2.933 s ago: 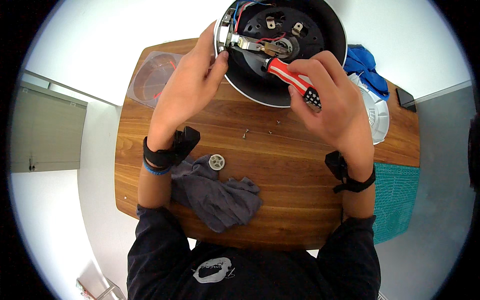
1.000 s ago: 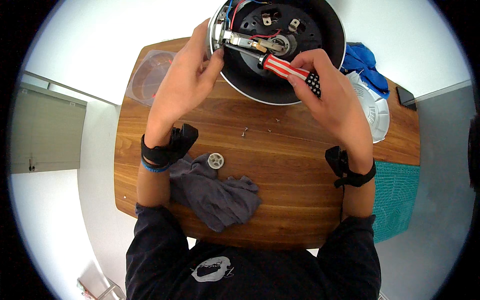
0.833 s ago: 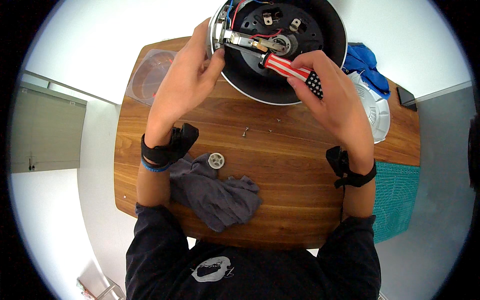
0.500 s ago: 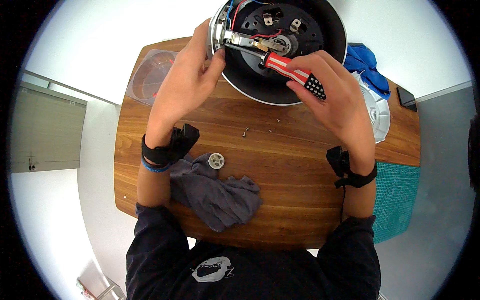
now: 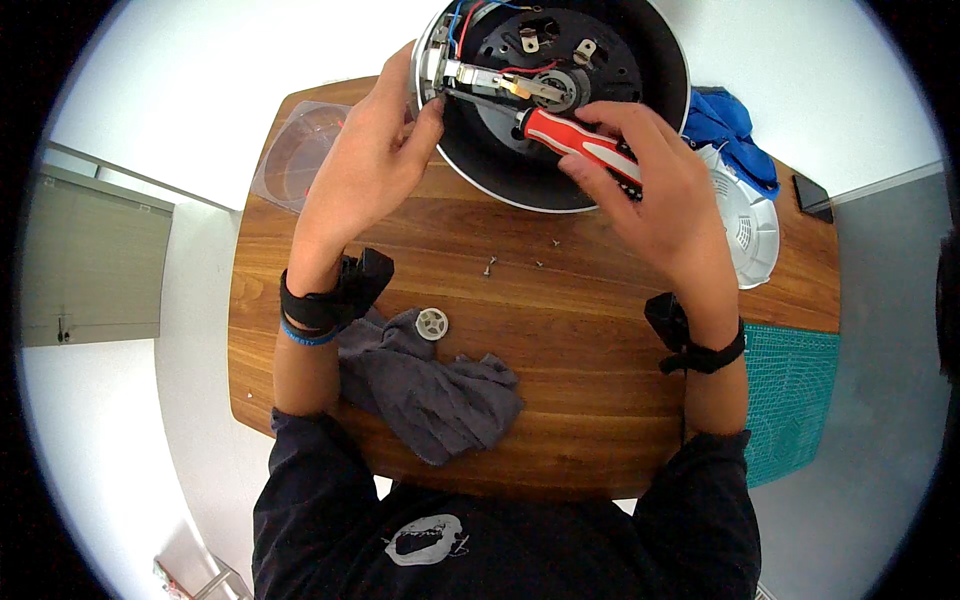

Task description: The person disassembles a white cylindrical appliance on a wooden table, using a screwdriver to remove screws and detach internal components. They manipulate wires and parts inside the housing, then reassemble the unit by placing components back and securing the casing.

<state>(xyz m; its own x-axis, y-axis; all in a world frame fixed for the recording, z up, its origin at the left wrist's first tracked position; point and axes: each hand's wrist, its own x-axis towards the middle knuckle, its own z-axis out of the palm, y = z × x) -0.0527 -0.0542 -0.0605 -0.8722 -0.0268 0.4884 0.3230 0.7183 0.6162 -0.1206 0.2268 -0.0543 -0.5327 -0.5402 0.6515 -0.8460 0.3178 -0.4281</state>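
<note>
My left hand [image 5: 370, 160] grips the left rim of a round black appliance housing [image 5: 650, 60] at the top of the view. Inside it are a metal bracket [image 5: 480, 75], red and blue wires, and a dark inner plate with tabs. My right hand [image 5: 650, 200] holds a red, white and black screwdriver [image 5: 560, 133]; its shaft slants up-left to the bracket area beside my left thumb, where the tip is too small to make out. Several small screws [image 5: 490, 265] lie on the wooden table [image 5: 560, 330] below the housing.
A clear plastic container [image 5: 290, 160] sits behind my left arm. A grey cloth [image 5: 440, 400] and white round cap [image 5: 432, 323] lie in front. To the right are blue fabric [image 5: 740, 140], a white plastic cover [image 5: 750, 230], a dark flat object [image 5: 812, 198] and a green mat [image 5: 785, 400].
The screwdriver handle has turned about its length, showing different stripes and fewer stars. My hands and the housing have shifted slightly up and left since the earliest frame.
</note>
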